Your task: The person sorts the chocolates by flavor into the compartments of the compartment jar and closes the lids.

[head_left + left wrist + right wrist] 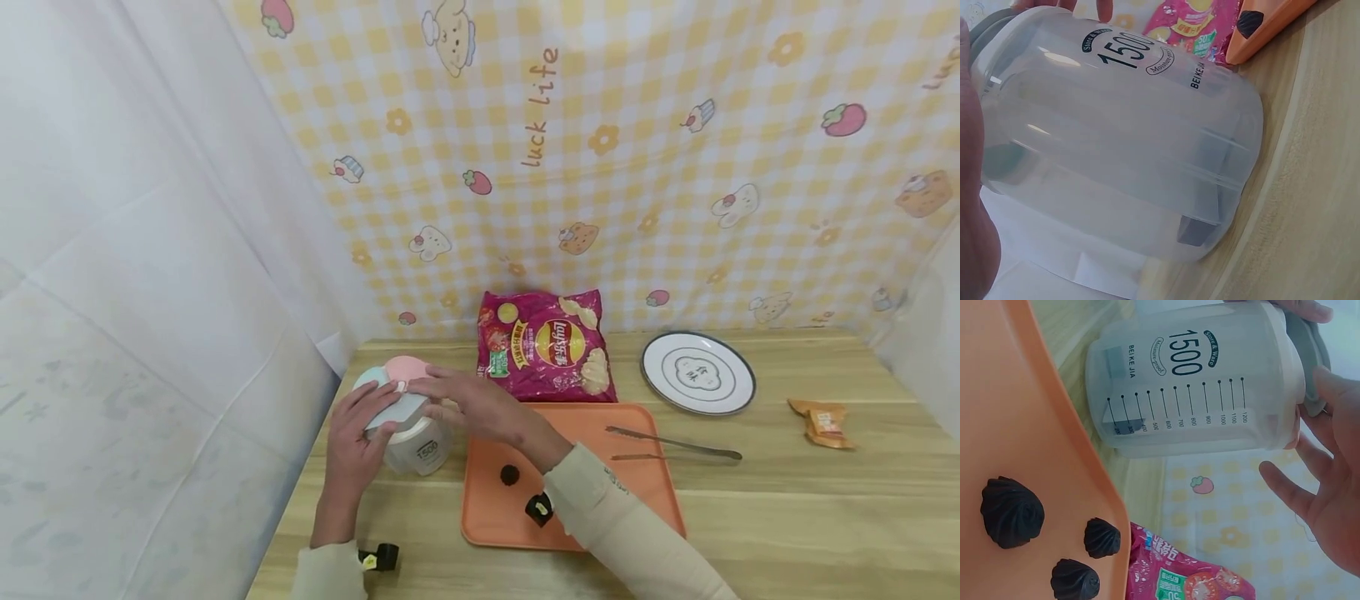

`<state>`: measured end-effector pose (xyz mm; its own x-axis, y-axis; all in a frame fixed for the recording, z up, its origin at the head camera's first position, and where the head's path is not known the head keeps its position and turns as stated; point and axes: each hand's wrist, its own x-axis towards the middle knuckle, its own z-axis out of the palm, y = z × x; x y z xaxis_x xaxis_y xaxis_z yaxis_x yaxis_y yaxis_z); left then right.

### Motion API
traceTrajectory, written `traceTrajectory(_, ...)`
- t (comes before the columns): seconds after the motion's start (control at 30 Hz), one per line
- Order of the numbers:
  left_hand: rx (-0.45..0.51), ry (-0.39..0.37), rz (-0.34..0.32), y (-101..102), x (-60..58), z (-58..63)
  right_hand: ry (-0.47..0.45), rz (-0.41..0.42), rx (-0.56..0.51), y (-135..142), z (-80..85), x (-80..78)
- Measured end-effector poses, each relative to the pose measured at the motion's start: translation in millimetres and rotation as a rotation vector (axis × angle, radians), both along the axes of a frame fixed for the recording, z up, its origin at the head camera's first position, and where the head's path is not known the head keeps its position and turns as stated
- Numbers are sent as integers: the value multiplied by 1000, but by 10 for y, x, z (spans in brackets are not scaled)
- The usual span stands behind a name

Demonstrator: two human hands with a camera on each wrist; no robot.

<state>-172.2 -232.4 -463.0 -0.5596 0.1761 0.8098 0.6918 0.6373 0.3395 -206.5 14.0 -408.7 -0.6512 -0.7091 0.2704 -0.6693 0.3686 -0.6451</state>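
A clear storage jar (420, 450) marked 1500 stands at the left of the table, with a pink, pale blue and grey lid (406, 410) on it. My left hand (358, 429) grips the lid from the left, fingers over the top and thumb at the near edge. From the right, my right hand (476, 404) reaches across and touches the lid's centre with extended fingers; its other fingers spread beside the jar's neck (1282, 356). Grey shapes (1199, 230) show through the jar's base. Dark swirled pieces (1012, 512) lie on the orange tray (480, 533) under my right arm.
Metal tongs (697, 449) lie across the tray's right edge. Behind the tray is a magenta chip bag (543, 354). A white plate (699, 375) and an orange-wrapped snack (825, 423) are farther right. A patterned curtain (637, 183) hangs at the back.
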Motion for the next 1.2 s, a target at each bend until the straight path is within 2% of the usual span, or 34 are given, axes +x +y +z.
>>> traceTrajectory(0.1,9,-1,8,-5,3,0,3,-17,12,33,30,38)
traceTrajectory(0.3,13,-1,-10,-19,-7,36,71,-168,26,276,71,121)
traceTrajectory(0.53,-11,77,-45,-24,-70,102,144,-220,0,849,11,198)
traceTrajectory(0.67,-10,84,-61,-20,-102,134,161,-277,35,1254,-95,270)
traceTrajectory(0.87,21,54,-89,-15,-133,162,124,-365,100,1960,-288,470)
traceTrajectory(0.97,44,9,-84,-32,-136,187,133,-390,119,2267,-369,570)
traceTrajectory(1.13,109,-71,-51,-64,-131,241,228,-403,141,2633,-485,697)
traceTrajectory(1.2,131,-72,-39,-52,-133,272,250,-414,154,2735,-526,729)
